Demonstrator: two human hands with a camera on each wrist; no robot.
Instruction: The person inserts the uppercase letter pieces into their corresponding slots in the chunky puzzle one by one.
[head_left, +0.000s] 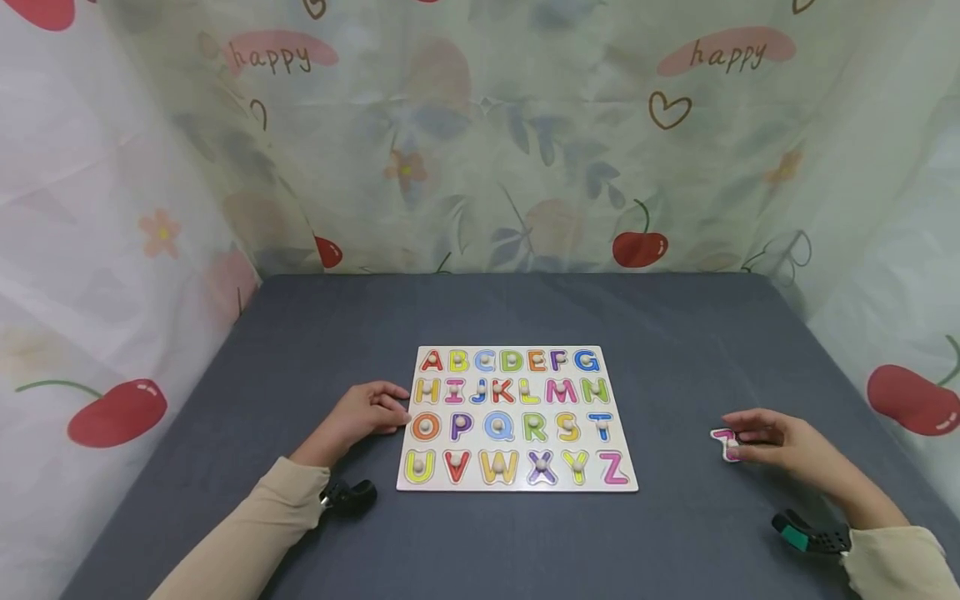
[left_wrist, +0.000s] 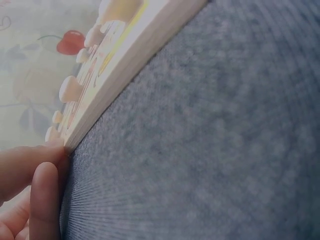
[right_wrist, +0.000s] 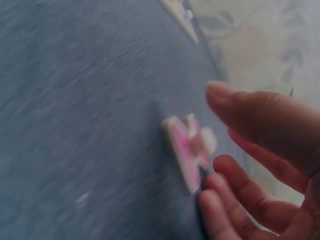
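Note:
A white alphabet peg puzzle board (head_left: 517,408) lies on the table, its bright letters mostly topped by small round knobs. No knob shows on the pink Z (head_left: 615,468) at its lower right. My left hand (head_left: 367,411) rests its fingertips against the board's left edge; the left wrist view shows them touching the board's side (left_wrist: 107,100). Far to the right, a pink letter puzzle piece (right_wrist: 181,142) with a white border and a knob is on the table. My right hand (head_left: 780,446) is around it, thumb and fingers spread apart from the knob in the right wrist view.
A dark grey cloth covers the table (head_left: 517,308). Printed curtains (head_left: 480,167) stand behind it and at both sides. Black straps with wrist cameras sit at the left wrist (head_left: 348,497) and right wrist (head_left: 813,535).

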